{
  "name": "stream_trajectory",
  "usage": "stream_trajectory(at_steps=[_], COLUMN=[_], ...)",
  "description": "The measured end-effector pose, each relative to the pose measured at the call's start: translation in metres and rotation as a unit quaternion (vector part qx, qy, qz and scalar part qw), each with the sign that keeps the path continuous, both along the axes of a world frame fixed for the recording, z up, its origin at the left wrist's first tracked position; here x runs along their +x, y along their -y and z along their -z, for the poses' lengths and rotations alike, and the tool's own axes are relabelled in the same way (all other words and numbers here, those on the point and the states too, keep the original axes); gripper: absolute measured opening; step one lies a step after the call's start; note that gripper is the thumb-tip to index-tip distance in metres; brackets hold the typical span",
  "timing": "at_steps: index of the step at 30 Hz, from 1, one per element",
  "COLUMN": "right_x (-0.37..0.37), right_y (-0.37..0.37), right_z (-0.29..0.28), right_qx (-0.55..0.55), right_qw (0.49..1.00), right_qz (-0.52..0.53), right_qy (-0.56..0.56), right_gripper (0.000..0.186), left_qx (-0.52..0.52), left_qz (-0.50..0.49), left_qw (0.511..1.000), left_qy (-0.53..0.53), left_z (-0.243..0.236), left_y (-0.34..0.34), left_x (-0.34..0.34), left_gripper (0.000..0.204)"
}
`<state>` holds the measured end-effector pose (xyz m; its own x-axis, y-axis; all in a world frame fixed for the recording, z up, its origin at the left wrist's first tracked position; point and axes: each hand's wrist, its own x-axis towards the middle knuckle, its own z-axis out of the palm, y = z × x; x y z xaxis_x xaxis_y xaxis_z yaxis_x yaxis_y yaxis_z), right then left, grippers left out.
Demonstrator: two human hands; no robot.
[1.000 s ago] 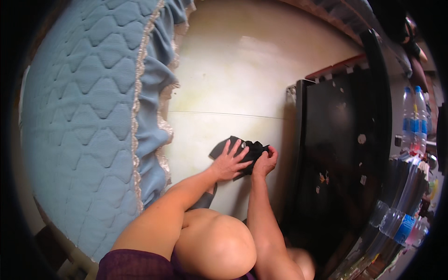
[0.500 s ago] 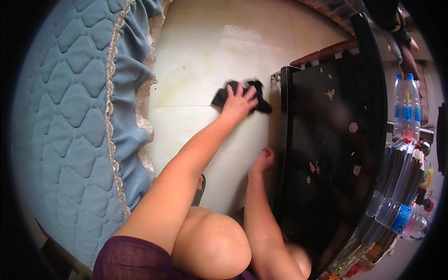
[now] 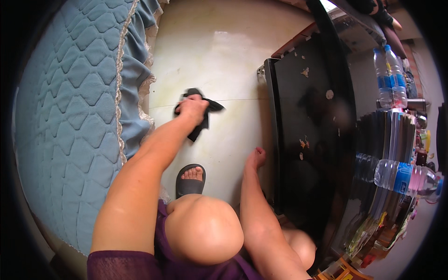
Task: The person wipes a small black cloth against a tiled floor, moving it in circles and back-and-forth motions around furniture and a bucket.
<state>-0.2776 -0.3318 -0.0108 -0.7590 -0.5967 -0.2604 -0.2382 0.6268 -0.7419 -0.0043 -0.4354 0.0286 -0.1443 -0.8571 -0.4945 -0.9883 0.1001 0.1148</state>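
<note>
A crumpled black cloth (image 3: 199, 131) lies on the pale tiled floor, blurred by motion. My left hand (image 3: 191, 108) is closed on its middle and presses it down, with loose ends spreading to the right and toward me. Beside the black cabinet, my right hand (image 3: 256, 157) is curled into a fist, and nothing shows in it. That forearm passes by my bare knee (image 3: 205, 228). One foot in a dark grey slide sandal (image 3: 190, 185) stands on the floor between my arms.
A bed with a blue quilted cover (image 3: 70, 116) and lace-edged skirt borders the left. At right stands a glossy black cabinet (image 3: 310, 140) with peeling spots. Plastic bottles (image 3: 391, 79), a row of books (image 3: 387, 126) and another bottle (image 3: 396, 176) sit on it.
My left hand has swept the cloth left across the floor, toward the bed, and its fingers have gone from spread to gathered. The sandalled foot has come into view. My right fist stays near the cabinet.
</note>
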Motion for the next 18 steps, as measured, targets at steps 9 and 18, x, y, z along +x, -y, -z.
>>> stream_trajectory(at_steps=[9, 18], right_x=[0.007, -0.006], right_y=[-0.006, -0.008], right_z=[0.012, -0.016], right_qx=[0.010, 0.032], right_qw=[0.998, 0.999], right_qz=[0.033, 0.022], right_qy=[0.045, 0.011], right_gripper=[0.017, 0.018], left_qx=[0.158, -0.209], left_qz=[-0.132, 0.466], left_qw=[0.975, 0.842], left_qy=[-0.083, -0.173], left_z=[-0.038, 0.005], left_y=[-0.088, -0.153], left_x=[-0.076, -0.122], left_gripper=[0.020, 0.042])
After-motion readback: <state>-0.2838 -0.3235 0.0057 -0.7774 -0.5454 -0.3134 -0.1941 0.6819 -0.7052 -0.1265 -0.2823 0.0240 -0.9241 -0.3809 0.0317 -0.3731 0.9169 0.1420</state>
